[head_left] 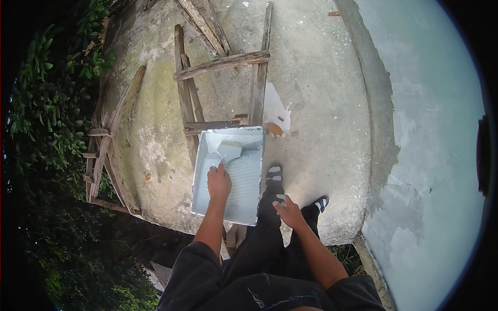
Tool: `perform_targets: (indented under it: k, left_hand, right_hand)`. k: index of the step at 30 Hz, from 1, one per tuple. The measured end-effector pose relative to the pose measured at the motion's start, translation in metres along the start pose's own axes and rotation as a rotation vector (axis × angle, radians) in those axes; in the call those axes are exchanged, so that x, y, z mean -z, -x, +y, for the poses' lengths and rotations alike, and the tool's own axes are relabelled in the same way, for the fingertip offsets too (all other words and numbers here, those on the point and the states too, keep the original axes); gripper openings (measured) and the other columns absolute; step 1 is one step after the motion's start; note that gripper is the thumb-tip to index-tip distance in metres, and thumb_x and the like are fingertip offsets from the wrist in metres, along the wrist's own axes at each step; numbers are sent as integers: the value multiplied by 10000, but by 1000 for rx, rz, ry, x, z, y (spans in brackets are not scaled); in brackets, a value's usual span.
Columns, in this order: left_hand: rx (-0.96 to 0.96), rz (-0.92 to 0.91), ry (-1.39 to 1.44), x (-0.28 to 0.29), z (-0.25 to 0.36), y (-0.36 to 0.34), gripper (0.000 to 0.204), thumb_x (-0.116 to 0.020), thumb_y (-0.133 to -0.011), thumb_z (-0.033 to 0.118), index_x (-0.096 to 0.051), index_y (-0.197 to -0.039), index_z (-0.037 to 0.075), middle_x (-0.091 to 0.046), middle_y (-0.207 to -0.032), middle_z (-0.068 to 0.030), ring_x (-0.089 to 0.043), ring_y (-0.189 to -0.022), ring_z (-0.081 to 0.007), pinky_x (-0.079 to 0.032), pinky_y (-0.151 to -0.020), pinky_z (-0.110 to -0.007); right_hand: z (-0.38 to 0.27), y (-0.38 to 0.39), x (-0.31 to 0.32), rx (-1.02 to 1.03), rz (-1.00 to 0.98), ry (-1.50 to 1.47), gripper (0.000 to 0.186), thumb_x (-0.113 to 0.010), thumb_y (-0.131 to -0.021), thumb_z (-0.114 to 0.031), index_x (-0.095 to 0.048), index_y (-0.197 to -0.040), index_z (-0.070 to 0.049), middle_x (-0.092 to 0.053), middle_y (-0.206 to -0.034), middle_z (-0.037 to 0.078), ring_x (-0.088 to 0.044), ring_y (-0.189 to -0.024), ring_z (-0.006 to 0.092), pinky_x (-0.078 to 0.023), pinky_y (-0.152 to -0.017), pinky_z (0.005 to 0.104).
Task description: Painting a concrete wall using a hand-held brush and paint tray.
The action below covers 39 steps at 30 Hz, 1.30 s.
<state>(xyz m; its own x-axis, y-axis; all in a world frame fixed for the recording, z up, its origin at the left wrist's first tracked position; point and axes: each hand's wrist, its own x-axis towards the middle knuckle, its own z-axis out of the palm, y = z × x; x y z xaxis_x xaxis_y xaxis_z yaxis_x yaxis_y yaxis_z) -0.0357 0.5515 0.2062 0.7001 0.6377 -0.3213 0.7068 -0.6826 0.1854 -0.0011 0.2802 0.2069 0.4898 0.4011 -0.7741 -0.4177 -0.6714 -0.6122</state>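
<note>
My left hand (219, 182) is closed around the handle of a wide paintbrush (229, 150). The brush head, coated pale, lies in the upper end of a paint tray (195, 181) with a ribbed slope and light bluish-white paint. Most of the handle is hidden by my fingers. To the right of the tray, over my dark trouser leg, my right hand (290, 213) is curled, apart from the tray. A small whitish piece shows at its fingertips, too small to name.
Under and beyond the tray stands a weathered wooden ladder-like frame (223, 65). Another wooden frame (101, 150) leans at the left near leafy bushes (44, 103). A partly painted pale green wall (430, 171) rises on the right. White paint (275, 106) marks the concrete floor (321, 119).
</note>
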Motion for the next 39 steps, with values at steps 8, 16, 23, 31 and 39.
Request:
perform_targets:
  k: [8, 16, 23, 31, 39]
  left_hand:
    - [-125, 146, 218, 22, 39, 18, 385, -490, -866, 67, -505, -1249, 41, -510, -862, -199, -511, -800, -369, -416, -725, -449]
    - [-154, 162, 343, 31, 132, 60, 372, -486, -895, 107, -465, -1203, -100, -524, -1093, -282, -498, -1003, -425, -375, -907, -425]
    - [-274, -124, 586, 6, 297, 140, 393, -487, -891, 140, -406, -1173, -122, -509, -1087, -298, -518, -1008, -416, -398, -876, -431]
    - [-578, -423, 562, -69, 417, 249, 500, -544, -879, 180, -353, -1248, -98, -482, -1145, -316, -495, -1067, -434, -401, -906, -437]
    - [-762, -563, 607, -100, 482, 300, 544, -608, -834, 171, -368, -1268, -53, -528, -1099, -238, -546, -991, -363, -453, -817, -401]
  right_hand:
    - [14, 17, 42, -45, 78, -172, 547, -566, -864, -447, -487, -1142, 18, -630, -702, 124, -638, -692, 244, -475, -655, 338]
    - [57, 48, 97, -85, 209, -328, 479, -541, -885, -461, -535, -1055, -13, -603, -686, 78, -592, -625, 146, -463, -597, 289]
    - [91, 85, 162, -82, 218, -755, 340, -487, -938, -384, -552, -933, -50, -581, -728, 13, -532, -616, 89, -440, -560, 254]
    - [122, 146, 247, 172, 639, -1348, 216, -491, -947, -245, -571, -991, -48, -584, -854, -2, -532, -810, 88, -448, -717, 246]
    - [177, 187, 318, 103, 817, -1348, 151, -497, -930, -147, -530, -1012, -24, -608, -915, 64, -567, -822, 132, -463, -724, 277]
